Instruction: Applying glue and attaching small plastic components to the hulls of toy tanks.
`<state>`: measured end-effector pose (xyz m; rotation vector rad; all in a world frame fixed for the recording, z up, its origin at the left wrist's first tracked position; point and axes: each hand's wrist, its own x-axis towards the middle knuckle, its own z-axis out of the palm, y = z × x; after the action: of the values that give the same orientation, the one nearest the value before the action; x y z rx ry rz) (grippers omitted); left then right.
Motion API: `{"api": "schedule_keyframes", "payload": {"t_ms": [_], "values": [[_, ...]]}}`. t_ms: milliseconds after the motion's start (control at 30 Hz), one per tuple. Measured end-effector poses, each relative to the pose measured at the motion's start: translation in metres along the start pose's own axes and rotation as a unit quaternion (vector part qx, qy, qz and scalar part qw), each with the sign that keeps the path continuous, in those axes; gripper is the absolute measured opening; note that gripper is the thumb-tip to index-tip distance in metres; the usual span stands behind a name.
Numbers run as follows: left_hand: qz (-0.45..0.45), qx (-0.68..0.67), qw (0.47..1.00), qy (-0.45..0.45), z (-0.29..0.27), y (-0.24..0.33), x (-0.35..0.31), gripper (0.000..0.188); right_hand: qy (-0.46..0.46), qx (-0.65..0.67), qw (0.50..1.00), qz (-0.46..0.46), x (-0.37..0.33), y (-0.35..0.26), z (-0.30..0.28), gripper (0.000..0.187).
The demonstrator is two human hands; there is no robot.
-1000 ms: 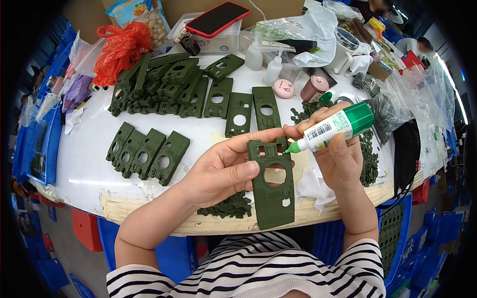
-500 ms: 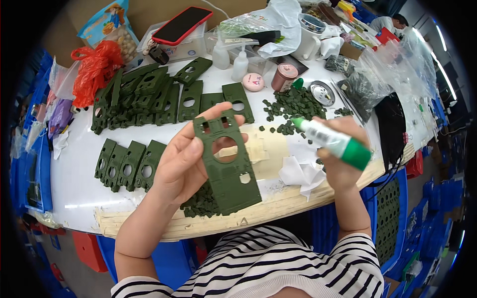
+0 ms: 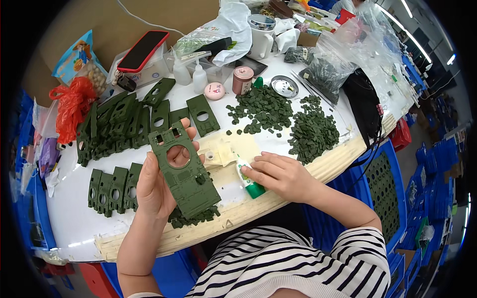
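My left hand (image 3: 155, 181) holds up a dark green moulded plastic hull plate (image 3: 191, 186), tilted, with a large round hole and two small square holes at its upper end. My right hand (image 3: 283, 176) is low over the table edge, fingers stretched leftward and touching a white glue bottle (image 3: 243, 174) with a green base, which lies on the table. Under the held plate is a heap of small dark green pieces (image 3: 194, 216). Two larger piles of such pieces, one farther back (image 3: 268, 107) and one nearer (image 3: 313, 134), lie beyond my right hand.
More green hull plates are stacked at the back left (image 3: 119, 119), with a row of several (image 3: 118, 188) nearer. Behind stand squeeze bottles (image 3: 199, 78), a pink tin (image 3: 242, 80), a round lid (image 3: 284, 87) and a red-edged phone (image 3: 143, 51). A blue crate (image 3: 397, 198) stands right of the table.
The glue bottle, earlier raised in my right hand, has come down onto the table, and my fingers have stretched out. The view has shifted; my left hand still holds the hull plate.
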<state>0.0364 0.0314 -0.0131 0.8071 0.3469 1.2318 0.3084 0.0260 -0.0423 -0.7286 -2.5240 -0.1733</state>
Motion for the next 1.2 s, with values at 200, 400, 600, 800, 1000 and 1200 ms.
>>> {"api": "schedule_keyframes", "payload": {"t_ms": [200,400,600,800,1000,1200], "values": [[-0.014,0.021,1.0,0.006,0.005,-0.003,-0.002,0.073,0.093,0.052,0.98,0.17,0.007,0.029,-0.03,0.014],[-0.034,0.001,0.999,-0.007,0.004,-0.005,0.002,0.069,0.028,-0.068,0.961,0.267,0.013,0.091,-0.02,0.01],[-0.048,-0.005,0.999,-0.017,0.003,-0.007,0.0,0.064,-0.04,-0.1,0.948,0.298,0.018,0.095,-0.004,0.013],[-0.061,-0.021,0.997,-0.038,0.005,-0.005,-0.001,0.065,-0.011,-0.081,0.956,0.28,0.018,0.101,0.0,0.01],[-0.057,-0.038,0.995,-0.072,0.008,-0.003,0.0,0.061,0.035,-0.057,0.961,0.267,0.03,0.104,-0.01,0.009],[-0.062,0.012,0.997,-0.049,0.009,-0.002,0.001,0.07,0.106,0.094,0.961,0.238,0.062,0.093,-0.037,0.009]]}}
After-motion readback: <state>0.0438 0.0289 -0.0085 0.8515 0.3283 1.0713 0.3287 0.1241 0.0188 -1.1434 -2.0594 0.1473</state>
